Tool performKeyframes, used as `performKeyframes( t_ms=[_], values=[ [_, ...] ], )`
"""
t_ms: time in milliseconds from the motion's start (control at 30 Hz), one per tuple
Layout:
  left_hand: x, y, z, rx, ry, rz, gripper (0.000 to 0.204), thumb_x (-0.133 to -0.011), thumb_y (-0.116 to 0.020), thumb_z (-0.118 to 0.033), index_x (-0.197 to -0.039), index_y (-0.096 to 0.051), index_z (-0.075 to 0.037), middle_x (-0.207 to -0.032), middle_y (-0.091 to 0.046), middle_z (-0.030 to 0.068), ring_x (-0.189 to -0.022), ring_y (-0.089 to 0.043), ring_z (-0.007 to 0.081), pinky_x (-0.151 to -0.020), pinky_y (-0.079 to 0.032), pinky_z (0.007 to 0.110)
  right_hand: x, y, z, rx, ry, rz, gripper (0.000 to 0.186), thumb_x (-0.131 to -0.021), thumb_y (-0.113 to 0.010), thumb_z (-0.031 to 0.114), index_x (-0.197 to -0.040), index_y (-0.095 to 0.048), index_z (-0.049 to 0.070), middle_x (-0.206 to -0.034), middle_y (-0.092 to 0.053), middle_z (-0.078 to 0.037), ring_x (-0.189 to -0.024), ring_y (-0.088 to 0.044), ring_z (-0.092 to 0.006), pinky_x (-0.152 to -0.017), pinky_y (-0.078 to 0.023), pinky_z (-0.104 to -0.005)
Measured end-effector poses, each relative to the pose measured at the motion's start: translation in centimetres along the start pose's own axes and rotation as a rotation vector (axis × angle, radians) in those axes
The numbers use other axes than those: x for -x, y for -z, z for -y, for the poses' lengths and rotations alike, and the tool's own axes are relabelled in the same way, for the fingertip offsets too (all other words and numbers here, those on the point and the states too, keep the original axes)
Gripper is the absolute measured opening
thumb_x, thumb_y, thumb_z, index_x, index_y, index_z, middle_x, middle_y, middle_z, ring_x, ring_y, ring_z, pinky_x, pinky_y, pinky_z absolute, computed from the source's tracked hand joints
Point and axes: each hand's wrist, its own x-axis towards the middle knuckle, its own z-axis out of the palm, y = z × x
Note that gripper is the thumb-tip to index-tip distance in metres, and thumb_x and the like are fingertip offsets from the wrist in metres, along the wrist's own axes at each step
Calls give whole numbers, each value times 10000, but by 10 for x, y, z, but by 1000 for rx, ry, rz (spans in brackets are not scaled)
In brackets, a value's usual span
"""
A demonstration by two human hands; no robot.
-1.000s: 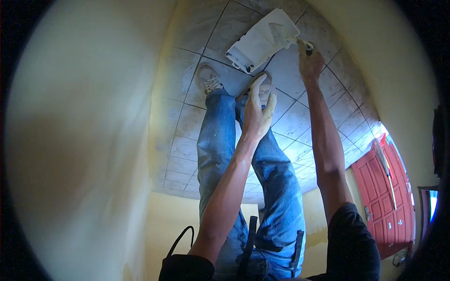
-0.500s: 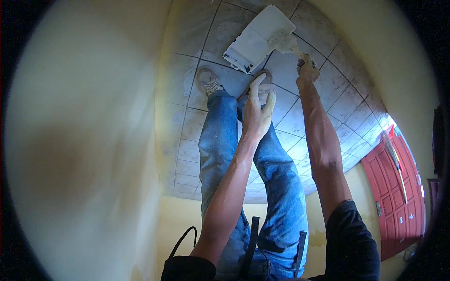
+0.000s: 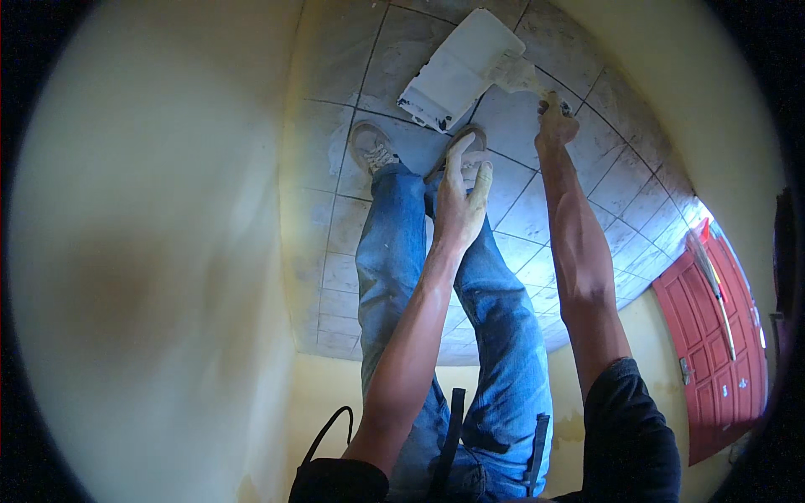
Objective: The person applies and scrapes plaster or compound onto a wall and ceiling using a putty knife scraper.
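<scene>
My right hand [image 3: 557, 121] is closed round the handle of a wide, pale paint-coated paintbrush [image 3: 518, 75]. The brush's broad end reaches the right edge of a white paint tray [image 3: 464, 63] on the floor; whether it touches the tray, I cannot tell. Pale paint coats the tray, and dark patches mark its near end. My left hand [image 3: 459, 201] hangs in front of my legs, thumb apart from the loosely bent fingers, holding nothing. Pale smears cover its fingers.
Grey tiles with whitish smudges make up the floor [image 3: 616, 176]. A pale wall [image 3: 168, 251] rises close on my left. To the right stand a red panelled door [image 3: 713, 335] and a long-handled broom [image 3: 713, 285]. My shoes [image 3: 375, 147] are just short of the tray.
My right hand and the paintbrush have shifted slightly to the right, toward the tray's outer edge. The left hand stays almost where it was.
</scene>
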Motion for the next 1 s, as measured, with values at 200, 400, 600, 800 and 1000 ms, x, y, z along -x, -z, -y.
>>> performKeyframes(
  t_ms=[200, 400, 600, 800, 1000],
  values=[
    [-3, -8, 1, 19, -38, -5, 499, -1100, -564, -195, -1550, -411, -41, -1269, -676, 177, -1117, -683, 254, -981, -544, 375, -6, 5, 12, -36, 106, 59, 271, -937, -788, 246, -959, -757, -22, -798, -744, -88, -647, -662, -149, -576, -495, -319],
    [2, 3, -3, 78, 76, 5, 515, -1060, -607, -198, -1538, -447, -94, -1385, -620, 226, -1224, -631, 357, -1049, -511, 468, 12, -3, 11, 120, 133, -51, 309, -911, -812, 278, -899, -773, -28, -802, -760, -96, -677, -687, -157, -626, -525, -316],
    [0, -10, -2, 67, 13, -1, 523, -1064, -611, -214, -1545, -440, -100, -1397, -613, 230, -1221, -634, 366, -1053, -511, 466, 4, 2, 25, 118, 182, -25, 299, -893, -817, 273, -871, -785, -23, -774, -759, -98, -660, -692, -161, -637, -533, -338],
    [5, 3, -1, 27, 52, 7, 520, -1066, -613, -213, -1544, -442, -99, -1410, -604, 232, -1228, -628, 367, -1067, -500, 467, 6, -9, 4, 177, 137, -76, 291, -891, -813, 263, -843, -787, -23, -748, -755, -90, -638, -680, -158, -604, -518, -350],
    [2, -5, -1, -73, -57, -24, 488, -1082, -588, -171, -1532, -447, -47, -1284, -679, 183, -1170, -666, 267, -1039, -520, 392, 7, 6, 21, 293, 140, -44, 304, -887, -809, 278, -829, -774, -18, -768, -743, -80, -646, -654, -150, -597, -497, -341]
  ],
)
